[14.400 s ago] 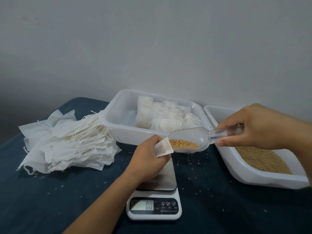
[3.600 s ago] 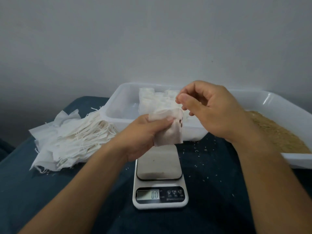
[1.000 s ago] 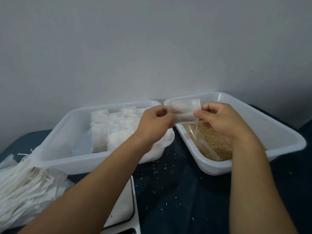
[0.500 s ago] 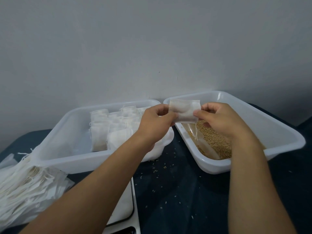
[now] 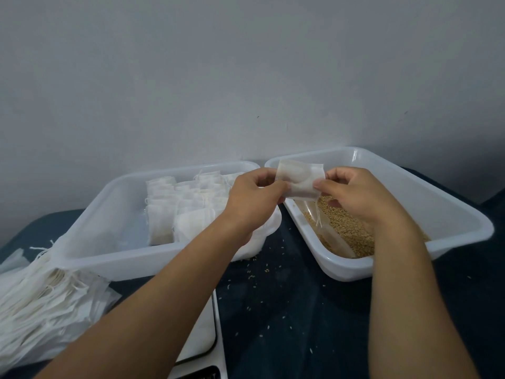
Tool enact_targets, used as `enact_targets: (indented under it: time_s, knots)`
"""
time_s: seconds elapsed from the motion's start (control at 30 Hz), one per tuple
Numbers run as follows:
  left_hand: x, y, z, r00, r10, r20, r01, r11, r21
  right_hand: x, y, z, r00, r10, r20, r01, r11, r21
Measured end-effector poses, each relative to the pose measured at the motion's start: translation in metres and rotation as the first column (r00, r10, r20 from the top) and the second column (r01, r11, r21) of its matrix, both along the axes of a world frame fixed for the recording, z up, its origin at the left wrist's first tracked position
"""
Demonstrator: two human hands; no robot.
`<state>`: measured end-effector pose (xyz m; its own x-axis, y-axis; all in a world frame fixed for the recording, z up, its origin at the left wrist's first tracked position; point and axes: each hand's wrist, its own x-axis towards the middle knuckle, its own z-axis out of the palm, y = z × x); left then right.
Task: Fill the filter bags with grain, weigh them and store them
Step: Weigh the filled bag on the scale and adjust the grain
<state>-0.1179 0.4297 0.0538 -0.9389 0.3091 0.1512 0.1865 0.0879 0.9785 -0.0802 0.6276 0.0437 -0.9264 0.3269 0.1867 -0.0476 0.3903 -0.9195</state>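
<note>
Small flat white filter bag [image 5: 300, 179] pinched by left hand [image 5: 255, 198] and right hand [image 5: 352, 194], unchanged since half-second ago; held over right-corner grain tray [image 5: 426, 203]; filling not begun.

I seem to be at a makeshift packing spot in a plain room: bare grey wall [image 5: 246, 77], dark cloth-covered table [image 5: 287, 310], plastic tubs [image 5: 90, 258], a small scale [image 5: 207, 348].

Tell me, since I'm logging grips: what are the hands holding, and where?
One filter bag: the left hand pinches its left edge, the right hand its right edge.
</note>
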Motion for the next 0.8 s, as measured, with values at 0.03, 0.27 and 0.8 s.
enact_targets:
  time_s: [0.03,0.27,0.8]
  knots:
    - [0.0,0.0,0.0,1.0,-0.002,-0.001,0.002,1.0,0.004,0.0,0.0,0.0,1.0,0.001,0.0,-0.001,1.0,0.003]
    - [0.003,-0.002,-0.003,1.0,-0.005,0.02,0.004,1.0,0.03,0.002,-0.001,0.003,0.999,0.015,-0.049,-0.014,1.0,0.024]
    - [0.05,-0.047,-0.033,0.969,-0.239,0.059,0.236,0.97,0.063,0.044,-0.062,0.058,0.898,0.386,-0.208,-0.291,0.88,0.376]
